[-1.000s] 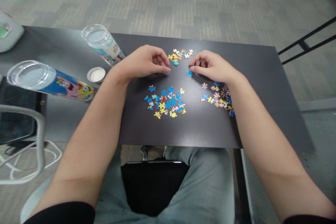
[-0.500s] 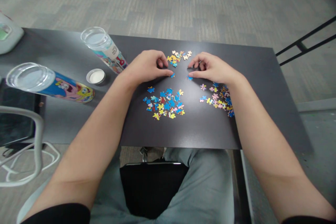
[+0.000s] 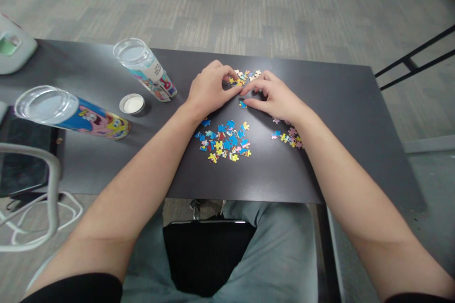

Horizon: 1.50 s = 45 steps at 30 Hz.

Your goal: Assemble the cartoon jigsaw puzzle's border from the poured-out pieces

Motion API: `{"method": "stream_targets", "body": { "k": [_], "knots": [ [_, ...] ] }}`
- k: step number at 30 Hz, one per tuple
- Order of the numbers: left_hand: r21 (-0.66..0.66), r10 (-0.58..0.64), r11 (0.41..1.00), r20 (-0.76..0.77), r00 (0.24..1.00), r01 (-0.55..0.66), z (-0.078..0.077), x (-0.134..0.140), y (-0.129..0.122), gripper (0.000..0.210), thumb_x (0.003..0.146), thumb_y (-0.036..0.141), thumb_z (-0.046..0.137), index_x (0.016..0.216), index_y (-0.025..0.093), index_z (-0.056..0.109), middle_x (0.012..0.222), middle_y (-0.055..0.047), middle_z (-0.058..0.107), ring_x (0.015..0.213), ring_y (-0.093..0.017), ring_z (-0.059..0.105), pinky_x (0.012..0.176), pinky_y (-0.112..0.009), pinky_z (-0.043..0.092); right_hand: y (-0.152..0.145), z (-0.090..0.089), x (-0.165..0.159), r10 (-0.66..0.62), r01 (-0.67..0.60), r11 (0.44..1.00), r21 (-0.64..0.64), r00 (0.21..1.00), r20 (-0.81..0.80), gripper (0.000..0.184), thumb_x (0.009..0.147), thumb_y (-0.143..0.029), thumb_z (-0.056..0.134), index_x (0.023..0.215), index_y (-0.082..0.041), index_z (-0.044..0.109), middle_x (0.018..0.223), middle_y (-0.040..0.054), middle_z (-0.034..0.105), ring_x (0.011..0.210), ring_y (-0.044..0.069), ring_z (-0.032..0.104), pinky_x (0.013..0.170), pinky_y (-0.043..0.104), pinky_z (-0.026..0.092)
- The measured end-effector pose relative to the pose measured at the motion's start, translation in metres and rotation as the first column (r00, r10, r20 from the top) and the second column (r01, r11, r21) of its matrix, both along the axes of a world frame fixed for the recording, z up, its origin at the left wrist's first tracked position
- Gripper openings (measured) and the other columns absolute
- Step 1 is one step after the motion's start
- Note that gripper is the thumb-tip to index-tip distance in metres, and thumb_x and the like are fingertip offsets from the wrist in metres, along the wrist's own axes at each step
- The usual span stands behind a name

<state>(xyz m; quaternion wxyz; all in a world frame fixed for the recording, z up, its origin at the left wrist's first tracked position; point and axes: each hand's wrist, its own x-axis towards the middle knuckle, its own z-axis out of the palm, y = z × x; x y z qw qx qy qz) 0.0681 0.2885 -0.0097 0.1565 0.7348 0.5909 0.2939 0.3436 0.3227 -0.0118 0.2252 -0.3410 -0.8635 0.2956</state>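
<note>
My left hand [image 3: 215,86] is over the far middle of the dark table, its thumb and index finger curled close together. Whatever lies between those fingertips is hidden. Facing it, my right hand [image 3: 275,97] has its index fingertip against or very near my left thumb. A small blue puzzle piece [image 3: 242,104] is at my right thumb tip. Just beyond both hands lies a small pile of yellow and pale puzzle pieces [image 3: 243,75]. Closer to me spreads a mixed blue and yellow pile [image 3: 225,142]. Another pile [image 3: 289,137] is partly covered by my right forearm.
Two clear-topped cartoon tubes, a nearer one [image 3: 95,118] and a farther one [image 3: 152,73], stand to the left. Between them sits a round white lid [image 3: 132,103]. A black tablet [image 3: 24,156] and a white jug [image 3: 16,47] are farther left, with a white cable [image 3: 66,201] below.
Both hands have come together over the table's far middle. My right hand moved left with the blue piece at its thumb; my left hand moved slightly right and away from me.
</note>
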Motion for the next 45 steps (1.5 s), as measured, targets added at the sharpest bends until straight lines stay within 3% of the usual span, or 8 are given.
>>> {"method": "stream_targets", "body": {
  "k": [4, 10, 15, 20, 24, 29, 37, 45],
  "knots": [
    [0.008, -0.042, 0.999, 0.03, 0.999, 0.041, -0.001, 0.002, 0.003, 0.02, 0.102, 0.031, 0.099, 0.122, 0.029, 0.096, 0.131, -0.008, 0.081, 0.109, -0.027, 0.074, 0.1, -0.044, 0.062, 0.018, -0.001, 0.026, -0.002, 0.005, 0.998, -0.069, 0.999, 0.045, 0.046, 0.096, -0.044, 0.112, 0.138, -0.035, 0.097, 0.126, 0.0096, 0.066, 0.119, 0.035, 0.068, 0.12, 0.063, 0.069],
    [-0.049, -0.068, 0.996, 0.055, 0.996, 0.071, 0.005, 0.004, 0.002, 0.015, 0.101, 0.029, 0.102, 0.113, 0.026, 0.092, 0.126, -0.007, 0.078, 0.103, -0.025, 0.069, 0.111, -0.049, 0.061, 0.034, 0.003, 0.07, -0.1, 0.114, 0.983, -0.145, 0.99, 0.101, 0.07, 0.081, -0.058, 0.123, 0.141, -0.032, 0.095, 0.126, 0.0096, 0.07, 0.103, 0.03, 0.064, 0.113, 0.063, 0.071],
    [-0.064, -0.122, 0.991, -0.03, 0.992, 0.12, 0.013, 0.02, -0.014, 0.013, 0.104, 0.029, 0.105, 0.111, 0.026, 0.094, 0.133, -0.005, 0.077, 0.118, -0.028, 0.073, 0.136, -0.062, 0.047, 0.033, -0.001, 0.059, -0.202, 0.205, 0.974, -0.092, 0.978, 0.042, 0.05, 0.097, -0.064, 0.109, 0.131, -0.031, 0.094, 0.118, 0.008, 0.076, 0.095, 0.027, 0.064, 0.107, 0.058, 0.068],
    [-0.027, -0.072, 0.997, -0.036, 0.997, 0.071, 0.016, 0.017, -0.016, 0.014, 0.11, 0.029, 0.1, 0.122, 0.027, 0.094, 0.136, -0.006, 0.078, 0.126, -0.031, 0.074, 0.138, -0.064, 0.044, 0.028, -0.014, 0.035, -0.185, 0.179, 0.978, 0.107, 0.981, 0.052, 0.043, 0.109, -0.057, 0.095, 0.146, -0.035, 0.096, 0.109, 0.0079, 0.07, 0.108, 0.034, 0.07, 0.116, 0.063, 0.066],
    [-0.004, -0.049, 0.999, -0.051, 0.997, 0.049, 0.016, 0.014, -0.015, 0.02, 0.109, 0.032, 0.102, 0.128, 0.028, 0.095, 0.138, -0.007, 0.079, 0.129, -0.033, 0.074, 0.138, -0.065, 0.042, 0.025, -0.019, 0.03, -0.179, 0.166, 0.972, 0.164, 0.981, 0.07, 0.045, 0.115, -0.057, 0.088, 0.155, -0.039, 0.096, 0.112, 0.009, 0.067, 0.11, 0.037, 0.071, 0.119, 0.066, 0.066],
    [-0.021, -0.171, 0.985, -0.076, 0.982, 0.17, 0.014, 0.034, -0.026, 0.017, 0.111, 0.036, 0.1, 0.125, 0.028, 0.095, 0.14, -0.007, 0.081, 0.133, -0.034, 0.076, 0.137, -0.061, 0.04, 0.027, -0.012, 0.031, -0.134, 0.125, 0.982, 0.14, 0.989, 0.055, 0.031, 0.112, -0.047, 0.091, 0.139, -0.034, 0.1, 0.11, 0.0085, 0.069, 0.107, 0.036, 0.072, 0.117, 0.064, 0.066],
    [-0.083, -0.199, 0.977, -0.037, 0.979, 0.196, 0.01, 0.041, -0.024, 0.006, 0.111, 0.025, 0.095, 0.117, 0.027, 0.094, 0.129, -0.005, 0.09, 0.128, -0.033, 0.081, 0.132, -0.059, 0.041, 0.031, -0.017, 0.022, -0.159, 0.158, 0.982, 0.105, 0.987, -0.003, 0.021, 0.107, -0.039, 0.099, 0.127, -0.033, 0.098, 0.102, 0.0057, 0.069, 0.104, 0.033, 0.071, 0.111, 0.06, 0.063],
    [-0.033, -0.375, 0.926, 0.039, 0.926, 0.376, 0.012, 0.032, -0.021, 0.011, 0.102, 0.027, 0.098, 0.111, 0.028, 0.092, 0.114, 0.0, 0.094, 0.103, -0.025, 0.083, 0.124, -0.052, 0.048, 0.029, -0.013, 0.021, -0.183, 0.168, 0.979, -0.115, 0.974, -0.133, 0.022, 0.092, -0.035, 0.101, 0.107, -0.026, 0.087, 0.1, 0.0022, 0.072, 0.08, 0.019, 0.054, 0.079, 0.04, 0.047]
  ]
}}
